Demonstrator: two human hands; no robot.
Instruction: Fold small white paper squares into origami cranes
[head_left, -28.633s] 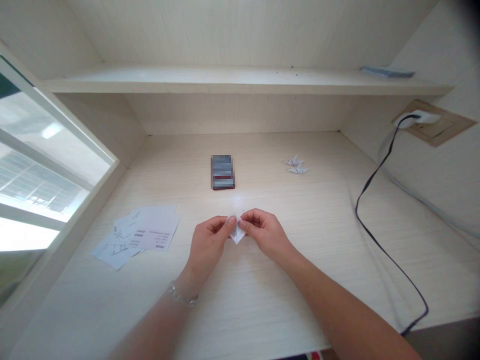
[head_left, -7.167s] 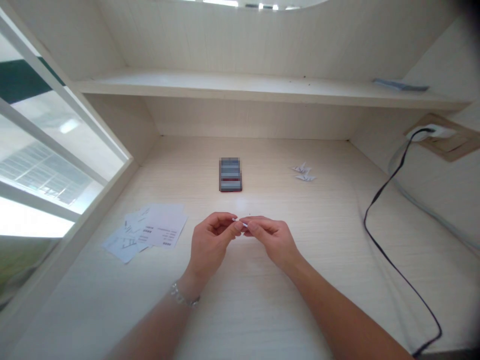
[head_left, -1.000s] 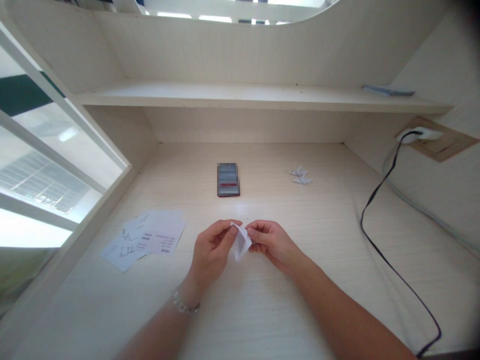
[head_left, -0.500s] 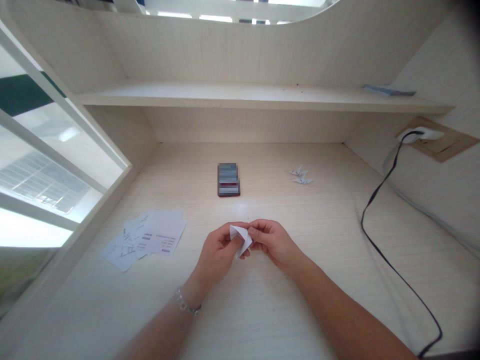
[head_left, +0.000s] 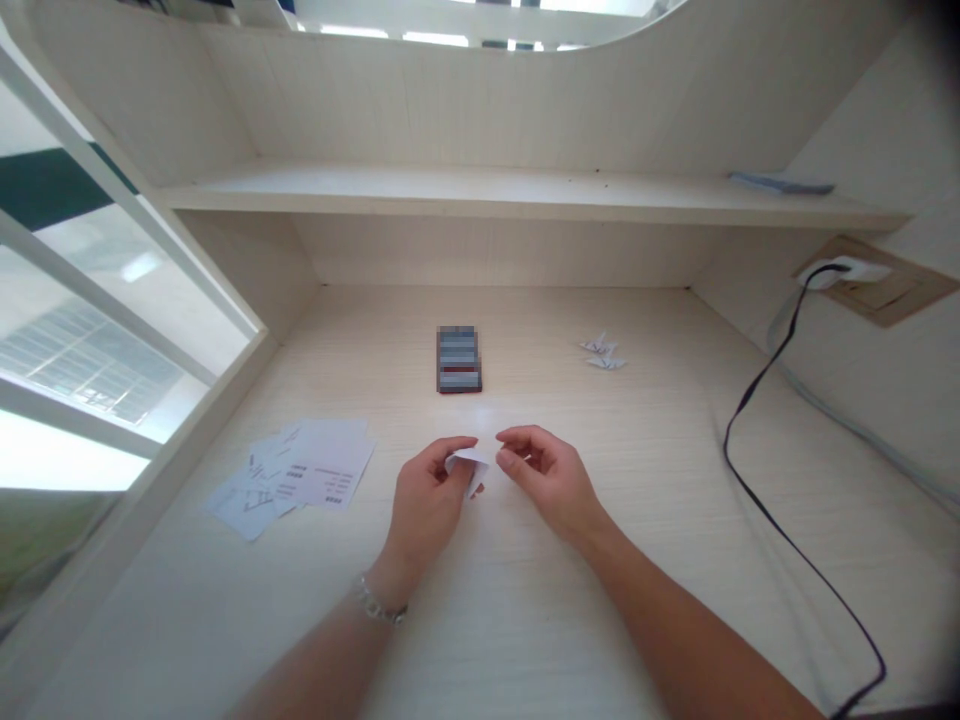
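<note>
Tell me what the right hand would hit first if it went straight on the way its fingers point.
Most likely the folded paper held in the left hand, just ahead of the right hand, though depth is hard to judge from this view.

Bright daylight pours through the window on the left, washing its lower panes out to white. A faint patch of glare sits on the desk just below a pixelated dark block. Shadows stay soft and weak. Wide-angle distortion bows the top of the picture, and the upper right corner falls dark.
</note>
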